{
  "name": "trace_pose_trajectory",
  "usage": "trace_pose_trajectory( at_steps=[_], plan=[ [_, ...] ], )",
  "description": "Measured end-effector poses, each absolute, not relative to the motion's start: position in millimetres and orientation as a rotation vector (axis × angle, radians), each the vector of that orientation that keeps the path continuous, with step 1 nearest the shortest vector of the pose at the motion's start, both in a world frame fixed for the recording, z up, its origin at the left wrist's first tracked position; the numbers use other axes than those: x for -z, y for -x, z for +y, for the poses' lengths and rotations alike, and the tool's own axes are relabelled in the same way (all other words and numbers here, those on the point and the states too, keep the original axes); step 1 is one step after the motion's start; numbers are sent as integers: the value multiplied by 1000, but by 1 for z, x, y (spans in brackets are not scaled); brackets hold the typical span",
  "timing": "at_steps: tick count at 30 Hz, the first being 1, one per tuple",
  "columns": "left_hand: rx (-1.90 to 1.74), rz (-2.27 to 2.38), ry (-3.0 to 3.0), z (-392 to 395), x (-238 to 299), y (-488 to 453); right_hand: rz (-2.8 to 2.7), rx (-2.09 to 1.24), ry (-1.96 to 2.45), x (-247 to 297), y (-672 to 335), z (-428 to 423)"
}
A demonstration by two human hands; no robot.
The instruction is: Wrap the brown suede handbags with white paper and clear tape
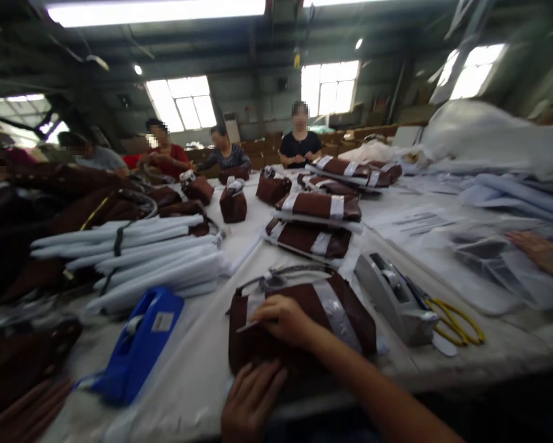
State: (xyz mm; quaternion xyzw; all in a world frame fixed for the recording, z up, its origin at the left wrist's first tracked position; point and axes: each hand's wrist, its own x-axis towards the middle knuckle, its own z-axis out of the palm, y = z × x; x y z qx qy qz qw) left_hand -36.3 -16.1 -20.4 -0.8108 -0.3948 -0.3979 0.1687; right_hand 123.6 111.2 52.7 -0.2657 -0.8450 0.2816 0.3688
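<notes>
A brown bag (pixel 304 300) lies on a white table (pixel 197 363), low and just right of centre; clock directions run from it. The right hand (pixel 281 320) rests palm down on top, fingers half bent at the left tape strip (pixel 256 300), a thin pale piece (pixel 247 327) by the fingertips; whether they pinch it, I cannot tell. The left hand (pixel 253 400) lies at seven o'clock, fingers outstretched against the bag's near side, though blur makes its grip hard to judge. The table's front edge runs close at six; bare tabletop opens at nine, as far as a blue dispenser (pixel 140 344). A grey dispenser (pixel 394 298) crowds two to three o'clock, yellow-handled scissors (pixel 461 326) just beyond. Taped bags (pixel 320 209) block twelve; white rolls (pixel 165 258) fill ten. Co-workers' hands show at eight and, on clear plastic (pixel 480 252), near two.
</notes>
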Motion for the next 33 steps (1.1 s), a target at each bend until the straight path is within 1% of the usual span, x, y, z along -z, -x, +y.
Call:
trace_pose_trajectory(
  at_steps=[2,4,8,16,21,26,33],
  plan=[
    [983,-1164,2376,-20,16,35,-2198,-751,665,-59,-129,113],
    [982,-1203,2380,-17,11,32,-2176,-747,672,-60,-135,116],
    [1096,-1196,2305,-7,8,24,-2181,-624,675,-56,-147,111],
    [961,-1128,2479,-6,12,41,-2333,-376,586,-42,-157,96],
    [1102,-1031,2469,-2,20,51,-2329,-268,631,-38,-156,86],
    [1194,-1162,2391,1,29,49,-2274,-202,666,-41,-155,75],
    [1304,-1275,2298,1,28,43,-2266,-106,700,-37,-153,55]
  ],
)
